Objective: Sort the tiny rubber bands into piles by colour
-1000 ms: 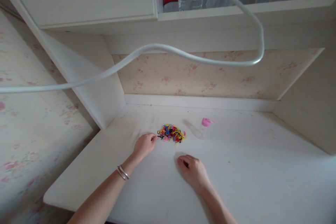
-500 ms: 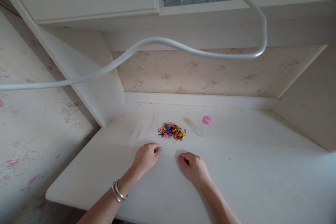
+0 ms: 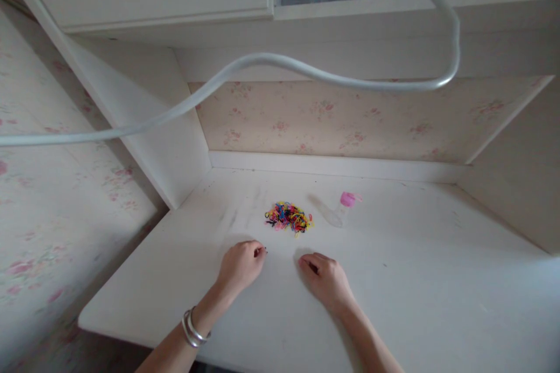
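Desk (image 3: 420, 239) is supporting piled bands (image 3: 287, 219) just beyond the left hand (image 3: 242, 265), which is pinching a probable dark band (image 3: 266, 250), apparently a picking step, while the right hand (image 3: 326, 281) is resting curled, contents undeterminable, next move probably requiring fine control.

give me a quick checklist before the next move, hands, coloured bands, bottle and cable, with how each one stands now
1. Left hand apart from the pile of coloured bands: ok, it is on the near side with a gap between.
2. Left hand's hold: cannot tell; a tiny dark bit shows at its fingertips, too small to identify.
3. Right hand free: cannot tell; its fingers are curled and hide any contents.
4. Bands gathered: ok, one loose pile.
5. Bottle upright and apart from the bands: ok; whether its pink cap is closed, cannot tell.
6. White cable off the hands: ok.
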`<state>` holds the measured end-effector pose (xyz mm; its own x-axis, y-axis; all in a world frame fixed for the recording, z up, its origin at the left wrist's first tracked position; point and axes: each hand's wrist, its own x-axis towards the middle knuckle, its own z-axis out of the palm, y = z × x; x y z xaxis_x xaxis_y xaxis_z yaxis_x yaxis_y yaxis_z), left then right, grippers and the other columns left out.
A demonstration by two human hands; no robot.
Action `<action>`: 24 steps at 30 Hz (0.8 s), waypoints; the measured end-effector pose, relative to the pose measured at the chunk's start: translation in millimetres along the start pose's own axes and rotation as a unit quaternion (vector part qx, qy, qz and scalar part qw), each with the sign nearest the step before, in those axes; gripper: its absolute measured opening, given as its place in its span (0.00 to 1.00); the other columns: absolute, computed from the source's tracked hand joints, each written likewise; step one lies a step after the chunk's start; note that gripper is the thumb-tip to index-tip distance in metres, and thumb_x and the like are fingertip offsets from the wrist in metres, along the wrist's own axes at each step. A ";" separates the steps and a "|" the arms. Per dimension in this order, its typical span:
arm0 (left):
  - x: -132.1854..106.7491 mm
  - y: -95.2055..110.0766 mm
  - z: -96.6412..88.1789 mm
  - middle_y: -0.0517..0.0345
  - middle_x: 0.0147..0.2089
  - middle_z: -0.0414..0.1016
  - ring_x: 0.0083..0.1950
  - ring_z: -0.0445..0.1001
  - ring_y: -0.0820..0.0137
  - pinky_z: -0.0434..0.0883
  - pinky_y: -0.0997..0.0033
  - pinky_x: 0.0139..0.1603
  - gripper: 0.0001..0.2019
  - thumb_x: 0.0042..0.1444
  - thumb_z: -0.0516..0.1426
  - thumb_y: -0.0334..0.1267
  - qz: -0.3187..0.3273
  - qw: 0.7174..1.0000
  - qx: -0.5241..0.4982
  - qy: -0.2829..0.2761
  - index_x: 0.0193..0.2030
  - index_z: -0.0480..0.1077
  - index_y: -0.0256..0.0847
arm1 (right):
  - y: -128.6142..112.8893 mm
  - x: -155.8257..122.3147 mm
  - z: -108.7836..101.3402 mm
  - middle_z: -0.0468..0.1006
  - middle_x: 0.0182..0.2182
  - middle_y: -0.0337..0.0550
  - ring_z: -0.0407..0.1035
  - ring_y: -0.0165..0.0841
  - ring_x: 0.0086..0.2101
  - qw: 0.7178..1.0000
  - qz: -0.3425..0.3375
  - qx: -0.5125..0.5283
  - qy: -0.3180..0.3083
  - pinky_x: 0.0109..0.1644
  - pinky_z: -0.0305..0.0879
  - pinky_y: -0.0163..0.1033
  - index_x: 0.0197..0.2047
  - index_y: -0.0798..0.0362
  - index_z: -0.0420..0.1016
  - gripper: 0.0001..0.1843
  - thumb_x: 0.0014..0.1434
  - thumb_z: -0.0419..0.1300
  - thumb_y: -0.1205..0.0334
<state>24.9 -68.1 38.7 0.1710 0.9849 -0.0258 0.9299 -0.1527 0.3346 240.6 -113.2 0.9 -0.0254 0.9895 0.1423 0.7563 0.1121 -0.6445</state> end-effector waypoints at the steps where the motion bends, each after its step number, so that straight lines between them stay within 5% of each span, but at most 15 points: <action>1: 2.8 -2.6 -3.3 0.57 0.35 0.80 0.33 0.75 0.70 0.59 0.74 0.31 0.14 0.59 0.50 0.44 0.002 1.000 -0.012 -0.004 0.33 0.76 0.45 | 0.3 0.0 0.2 0.79 0.29 0.39 0.71 0.30 0.30 1.000 -0.001 0.000 0.001 0.36 0.61 0.30 0.33 0.47 0.79 0.16 0.60 0.49 0.58; 9: 18.3 -21.8 -28.5 0.59 0.34 0.80 0.32 0.74 0.71 0.58 0.75 0.29 0.15 0.56 0.51 0.45 0.023 0.999 -0.025 -0.018 0.33 0.78 0.45 | -0.9 -0.2 0.0 0.78 0.27 0.38 0.70 0.29 0.28 1.000 -0.008 -0.013 0.002 0.34 0.59 0.30 0.31 0.47 0.78 0.18 0.61 0.48 0.56; 15: 9.7 -18.6 -11.5 0.58 0.31 0.79 0.30 0.74 0.71 0.54 0.74 0.27 0.12 0.54 0.52 0.40 0.028 0.999 0.033 -0.020 0.30 0.77 0.47 | -1.3 -1.3 -0.4 0.77 0.27 0.37 0.69 0.28 0.28 1.000 -0.011 -0.020 0.005 0.33 0.58 0.30 0.30 0.47 0.77 0.17 0.61 0.47 0.57; 20: 6.6 -15.8 -2.8 0.55 0.28 0.77 0.28 0.72 0.71 0.52 0.73 0.26 0.17 0.57 0.50 0.45 0.023 0.998 0.055 0.018 0.25 0.75 0.43 | -2.2 -1.8 -0.1 0.78 0.29 0.37 0.70 0.28 0.29 1.000 -0.007 -0.022 0.005 0.34 0.58 0.29 0.31 0.47 0.77 0.17 0.61 0.48 0.58; 24: 10.3 -30.4 -18.1 0.57 0.22 0.73 0.23 0.66 0.74 0.52 0.74 0.26 0.25 0.61 0.44 0.51 0.012 0.996 -0.004 0.084 0.23 0.72 0.40 | -3.0 -2.0 0.6 0.78 0.29 0.38 0.70 0.28 0.30 0.999 -0.005 -0.034 -0.004 0.34 0.57 0.29 0.32 0.47 0.77 0.18 0.62 0.47 0.57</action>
<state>-7.5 -51.9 45.2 0.1352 0.9809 0.1397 0.9236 -0.1758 0.3406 238.0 -115.4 2.1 -0.0383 0.9891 0.1422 0.7992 0.1157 -0.5898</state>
